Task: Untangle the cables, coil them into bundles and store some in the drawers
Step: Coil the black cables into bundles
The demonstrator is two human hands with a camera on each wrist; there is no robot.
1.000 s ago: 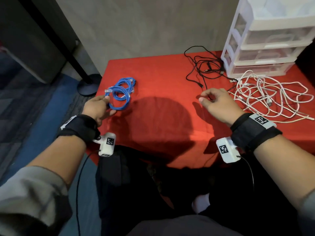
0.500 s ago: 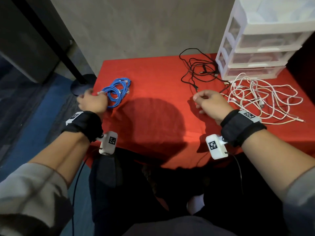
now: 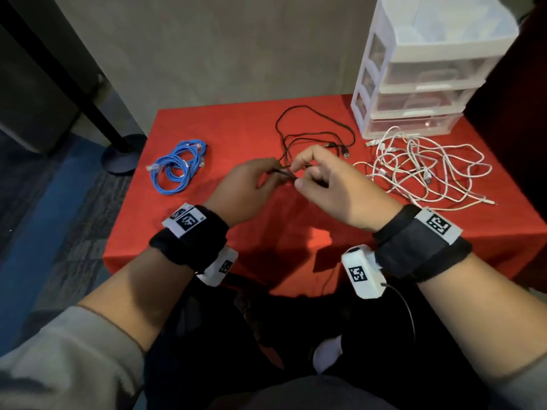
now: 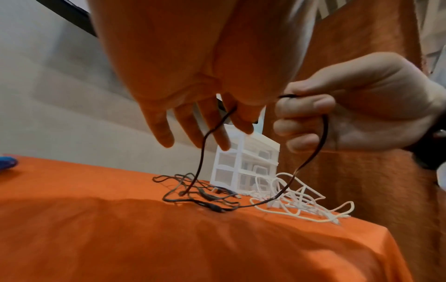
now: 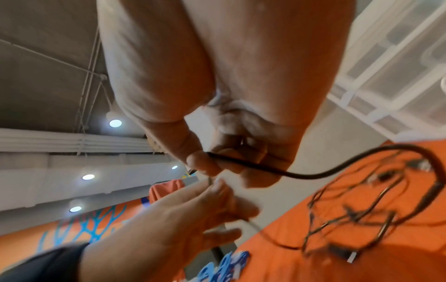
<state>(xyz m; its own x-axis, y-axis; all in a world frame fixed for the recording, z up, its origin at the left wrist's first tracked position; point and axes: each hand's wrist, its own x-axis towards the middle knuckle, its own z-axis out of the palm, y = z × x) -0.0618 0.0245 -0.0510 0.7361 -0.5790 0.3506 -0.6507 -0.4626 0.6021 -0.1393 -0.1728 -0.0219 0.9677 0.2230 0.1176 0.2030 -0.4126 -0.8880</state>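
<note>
Over the middle of the red table (image 3: 236, 128), both hands hold one thin black cable (image 3: 313, 134) lifted off the cloth. My left hand (image 3: 275, 173) pinches it between thumb and fingers, the other fingers (image 4: 190, 129) hanging straight. My right hand (image 3: 299, 176) grips the black cable (image 5: 313, 174) with curled fingers (image 4: 304, 104). Its remaining length (image 4: 200, 198) lies tangled on the table behind the hands. A coiled blue cable (image 3: 174, 167) lies at the left. A loose tangle of white cables (image 3: 420, 170) lies at the right.
A white plastic drawer unit (image 3: 420, 84) with three shut translucent drawers stands at the table's back right corner, touching the white tangle. A grey wall runs behind the table. A black stand base (image 3: 122, 155) sits on the floor left of the table.
My left hand let go of the blue coil and moved right to the table's middle. My right hand took up the black cable, and both hands now hold it together.
</note>
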